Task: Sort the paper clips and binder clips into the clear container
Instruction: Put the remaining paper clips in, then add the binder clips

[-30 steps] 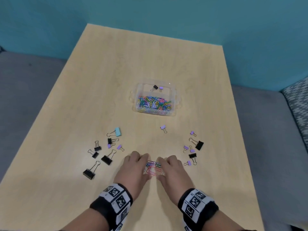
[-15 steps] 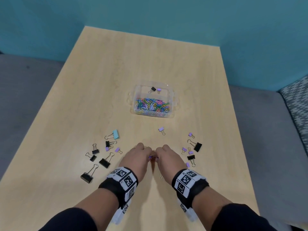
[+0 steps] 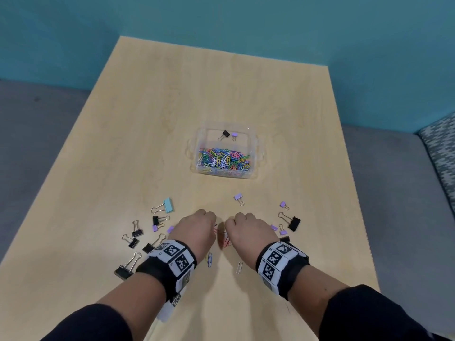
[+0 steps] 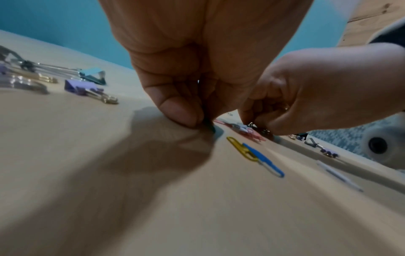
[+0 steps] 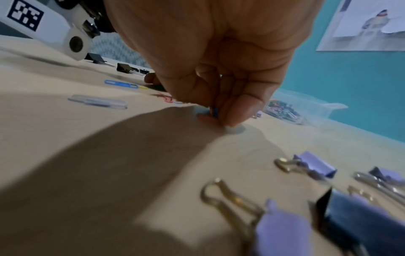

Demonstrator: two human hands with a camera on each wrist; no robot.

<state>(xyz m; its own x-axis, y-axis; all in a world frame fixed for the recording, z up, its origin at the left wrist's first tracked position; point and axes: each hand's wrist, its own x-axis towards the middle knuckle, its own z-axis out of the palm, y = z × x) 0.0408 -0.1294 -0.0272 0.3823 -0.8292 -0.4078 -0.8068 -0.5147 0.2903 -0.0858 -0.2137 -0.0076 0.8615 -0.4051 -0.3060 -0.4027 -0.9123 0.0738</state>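
The clear container [image 3: 254, 153] stands mid-table, with coloured paper clips [image 3: 225, 159] in its near compartment and two binder clips [image 3: 227, 134] in the far one. My left hand [image 3: 209, 226] and right hand [image 3: 230, 228] sit knuckles-up, close together, in front of it. In the left wrist view my left hand [image 4: 201, 121] pinches a dark clip against the table. In the right wrist view my right hand [image 5: 219, 117] pinches a blue paper clip [image 5: 213, 110]. Red clips [image 3: 226, 239] lie between the hands. A blue and yellow pair [image 3: 209, 259] and a white clip [image 3: 239, 267] lie near my wrists.
Black, purple and one light-blue binder clip [image 3: 168, 205] are scattered left of my left hand. More purple clips [image 3: 238, 196] and a black one [image 3: 294, 223] lie ahead and to the right. The table's right edge [image 3: 354, 217] is near them.
Both hands went from flat on the table to curled, pinching at the pile, and moved slightly forward. A few paper clips now lie uncovered behind them by the wrists.
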